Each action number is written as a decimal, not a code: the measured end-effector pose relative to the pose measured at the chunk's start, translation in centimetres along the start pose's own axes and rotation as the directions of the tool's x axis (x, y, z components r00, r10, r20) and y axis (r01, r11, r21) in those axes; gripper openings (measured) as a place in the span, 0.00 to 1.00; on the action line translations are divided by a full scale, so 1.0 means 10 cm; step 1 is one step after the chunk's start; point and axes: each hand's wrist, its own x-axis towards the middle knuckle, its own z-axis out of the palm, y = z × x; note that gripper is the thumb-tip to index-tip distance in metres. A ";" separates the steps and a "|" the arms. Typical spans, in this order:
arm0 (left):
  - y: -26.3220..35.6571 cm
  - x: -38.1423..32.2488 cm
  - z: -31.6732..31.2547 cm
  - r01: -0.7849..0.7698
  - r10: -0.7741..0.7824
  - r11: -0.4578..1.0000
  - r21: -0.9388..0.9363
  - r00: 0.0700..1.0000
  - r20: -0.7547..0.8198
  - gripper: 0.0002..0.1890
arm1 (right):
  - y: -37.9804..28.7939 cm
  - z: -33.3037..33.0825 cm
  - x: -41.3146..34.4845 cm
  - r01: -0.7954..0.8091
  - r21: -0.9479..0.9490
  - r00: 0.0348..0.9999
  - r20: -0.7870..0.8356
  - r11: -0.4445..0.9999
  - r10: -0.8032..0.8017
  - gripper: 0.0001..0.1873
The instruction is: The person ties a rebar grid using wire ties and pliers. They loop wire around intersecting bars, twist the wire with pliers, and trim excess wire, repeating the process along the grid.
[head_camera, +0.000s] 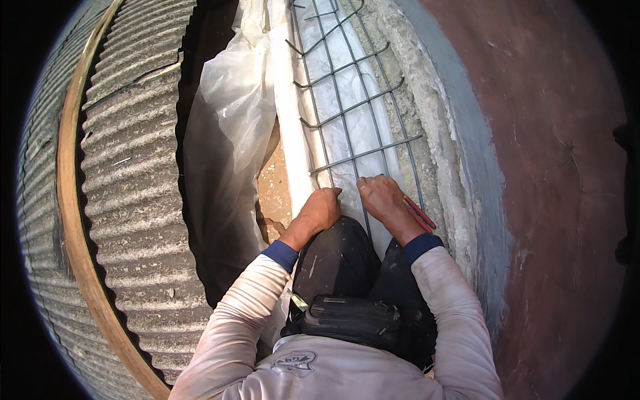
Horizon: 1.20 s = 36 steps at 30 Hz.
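Note:
A steel rebar mesh (343, 114), with long bars and hook-ended crossbars, stretches away before me over white plastic sheeting (345, 65). My left hand (320, 207) is closed at the near end of its left long bar, just above my knee; anything else inside the fist is hidden. Close to its right, my right hand (382, 200) is curled in a fist over the mesh, back of the hand up. Red-handled pliers (421, 216) stick out from that hand's outer edge, their jaws covered by the hand. My fingertips are out of sight.
Corrugated roofing sheets (140, 210) lie at left, with a curved-looking wooden batten (70, 200) along them. Between roof and mesh is a dark gap with loose translucent plastic (235, 115). At right run a rough concrete edge (425, 75) and a reddish-brown surface (555, 165).

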 end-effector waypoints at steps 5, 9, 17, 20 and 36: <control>-0.05 0.29 0.05 -0.171 0.125 0.983 -0.059 0.877 -0.464 0.15 | 0.09 -0.27 -0.12 -0.097 0.149 0.988 -0.103 0.984 0.113 0.04; -0.12 0.39 -0.33 -0.013 0.023 0.958 -0.286 0.999 0.033 0.16 | 0.23 -0.54 -0.31 -0.120 0.233 0.964 -0.203 0.965 0.169 0.07; 0.06 0.08 -0.75 -0.292 0.270 0.918 -0.269 0.956 -0.118 0.12 | 0.19 -0.64 -0.41 -0.237 0.584 0.917 -0.129 0.776 0.377 0.10; 0.12 0.00 -0.79 -0.453 0.497 0.863 0.225 0.842 -0.209 0.11 | 0.18 -0.75 -0.45 -0.280 0.750 0.931 0.060 0.600 0.359 0.11; -0.36 0.01 -0.25 -0.192 0.357 0.894 0.404 0.851 -0.386 0.15 | -0.18 -0.04 0.02 -0.168 0.039 0.973 -0.154 0.985 0.172 0.08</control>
